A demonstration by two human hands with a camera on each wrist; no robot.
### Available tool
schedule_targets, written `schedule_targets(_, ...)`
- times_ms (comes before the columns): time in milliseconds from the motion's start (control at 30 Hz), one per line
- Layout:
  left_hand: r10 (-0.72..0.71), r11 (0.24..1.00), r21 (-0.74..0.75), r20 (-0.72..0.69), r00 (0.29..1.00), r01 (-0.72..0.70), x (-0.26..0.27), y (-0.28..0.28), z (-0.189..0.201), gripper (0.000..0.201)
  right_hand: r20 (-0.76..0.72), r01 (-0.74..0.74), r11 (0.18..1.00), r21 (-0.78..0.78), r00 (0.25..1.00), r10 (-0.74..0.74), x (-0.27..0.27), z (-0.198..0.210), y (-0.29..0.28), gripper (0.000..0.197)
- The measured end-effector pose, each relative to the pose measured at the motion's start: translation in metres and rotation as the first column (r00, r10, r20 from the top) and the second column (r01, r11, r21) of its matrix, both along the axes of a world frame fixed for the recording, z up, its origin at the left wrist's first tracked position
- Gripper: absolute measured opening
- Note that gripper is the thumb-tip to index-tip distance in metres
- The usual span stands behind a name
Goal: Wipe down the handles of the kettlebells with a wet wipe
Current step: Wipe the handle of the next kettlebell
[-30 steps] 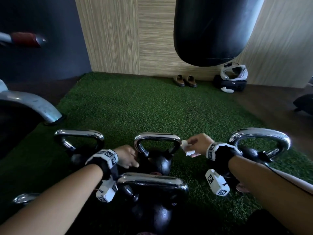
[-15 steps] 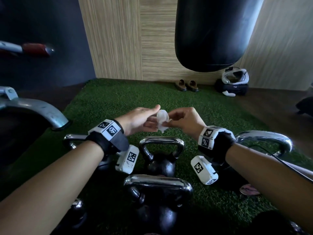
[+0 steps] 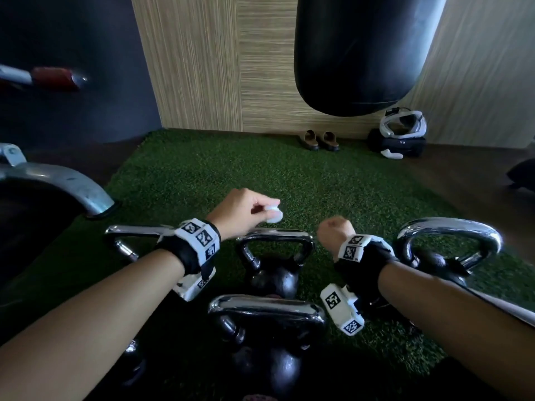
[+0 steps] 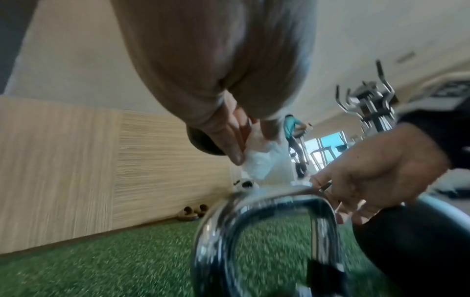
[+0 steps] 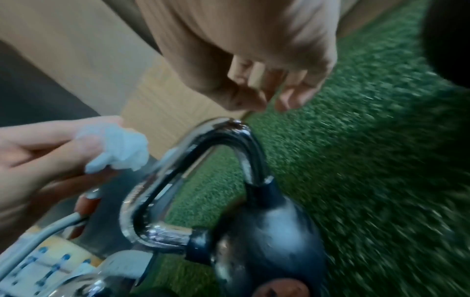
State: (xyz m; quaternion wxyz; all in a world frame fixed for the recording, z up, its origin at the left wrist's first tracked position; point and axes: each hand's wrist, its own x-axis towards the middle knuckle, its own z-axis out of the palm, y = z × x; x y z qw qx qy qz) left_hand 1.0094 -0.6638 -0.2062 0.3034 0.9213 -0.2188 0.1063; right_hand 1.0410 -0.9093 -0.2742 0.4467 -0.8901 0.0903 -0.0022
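Observation:
Several black kettlebells with chrome handles stand on green turf (image 3: 202, 175). My left hand (image 3: 269, 211) pinches a crumpled white wet wipe (image 3: 275, 217) just above the left part of the middle kettlebell's handle (image 3: 275, 235). The left wrist view shows the wipe (image 4: 259, 162) hanging from my fingertips (image 4: 237, 154) over that handle (image 4: 267, 197). My right hand (image 3: 333, 227) is curled into a fist, holding nothing, at the handle's right end; its fingertips (image 5: 264, 98) hover just above the chrome bend (image 5: 250, 160). The wipe (image 5: 119, 148) shows to the left there.
A nearer kettlebell (image 3: 266, 309) stands below my wrists, another at the right (image 3: 448, 230), another at the left (image 3: 130, 230). A black punching bag (image 3: 356, 53) hangs ahead. Sandals (image 3: 318, 140) and a headset on a bag (image 3: 402, 134) lie by the wall. A machine's metal leg (image 3: 58, 180) is left.
The wipe passed from my right hand to my left. Both hands met above the kettlebell, then parted and dropped toward the middle handle, the right one now empty.

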Motion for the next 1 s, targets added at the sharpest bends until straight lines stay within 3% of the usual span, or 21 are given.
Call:
schedule_targets(67, -0.076, 0.993, 0.085, 0.005, 0.997, 0.075, -0.002, -0.002, -0.013, 0.041, -0.191, -0.103, 0.992, 0.074, 0.975, 0.116, 0.005, -0.034, -0.01, 0.03)
schedule_targets(133, -0.108, 0.984, 0.146, 0.005, 0.994, 0.106, -0.002, -0.006, -0.026, 0.043, -0.254, -0.168, 0.963, 0.212, 0.942, 0.221, 0.004, -0.056, -0.011, 0.022)
schedule_targets(200, -0.122, 0.977, 0.177, 0.03, 0.992, 0.115, -0.002, -0.012, -0.036, 0.043, -0.221, -0.216, 0.937, 0.275, 0.934, 0.281, 0.0, -0.067, -0.003, 0.027)
schedule_targets(333, -0.193, 0.961, 0.218, 0.101, 0.976, 0.167, -0.002, -0.013, -0.049, 0.036, -0.091, -0.193, 0.948, 0.254, 0.971, 0.222, -0.007, -0.081, 0.012, 0.032)
schedule_targets(500, -0.083, 0.994, -0.061, 0.12, 0.989, 0.09, -0.005, 0.018, -0.062, 0.035, 0.044, -0.189, 0.949, 0.253, 0.982, 0.184, -0.011, -0.095, 0.014, 0.03)
schedule_targets(633, -0.143, 0.989, -0.006, 0.165, 0.976, 0.146, -0.011, 0.023, -0.071, 0.035, 0.045, -0.183, 0.933, 0.31, 0.983, 0.178, -0.011, -0.102, 0.012, 0.033)
schedule_targets(833, 0.077, 0.937, -0.339, -0.023, 0.997, -0.08, -0.009, 0.044, -0.091, 0.033, 0.035, -0.152, 0.927, 0.343, 0.988, 0.149, -0.016, -0.107, 0.013, 0.028)
schedule_targets(933, 0.084, 0.932, -0.349, -0.058, 0.995, -0.099, -0.012, 0.048, -0.099, 0.033, 0.027, -0.16, 0.919, 0.361, 0.987, 0.161, -0.018, -0.106, 0.013, 0.029)
schedule_targets(1000, 0.086, 0.931, -0.352, -0.051, 0.995, -0.098, -0.013, 0.05, -0.103, 0.034, 0.023, -0.172, 0.915, 0.366, 0.984, 0.176, -0.018, -0.107, 0.013, 0.039)
